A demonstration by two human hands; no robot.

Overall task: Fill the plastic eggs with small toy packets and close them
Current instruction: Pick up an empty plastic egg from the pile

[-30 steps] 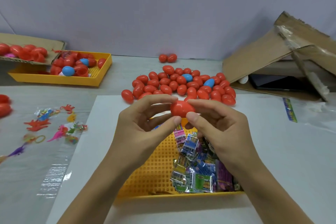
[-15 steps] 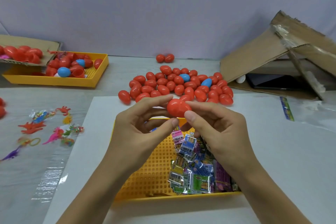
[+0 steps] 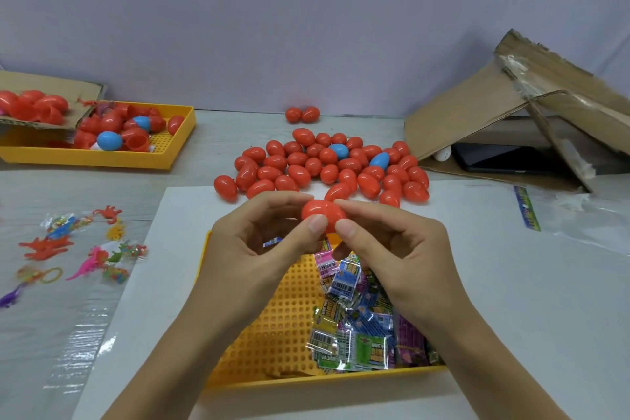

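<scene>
A red plastic egg point(image 3: 320, 212) is held above the near yellow tray point(image 3: 272, 327). My left hand point(image 3: 259, 245) pinches its left end between thumb and fingers, and my right hand point(image 3: 392, 249) pinches its right end the same way. The egg looks closed. Small toy packets point(image 3: 358, 317) lie heaped in the tray's right half, partly hidden by my right hand. A pile of closed eggs point(image 3: 324, 167), mostly red with two blue, lies on the table just beyond my hands.
A second yellow tray point(image 3: 102, 160) with egg halves sits at the far left, partly under a cardboard flap point(image 3: 41, 85) bearing more eggs. Loose rubber toys point(image 3: 68, 249) lie at left. A folded cardboard box point(image 3: 511, 106) covers a dark phone point(image 3: 494, 157) at right.
Both hands keep the red egg pinched between them; my thumbs have closed in toward its middle. The view has shifted slightly.
</scene>
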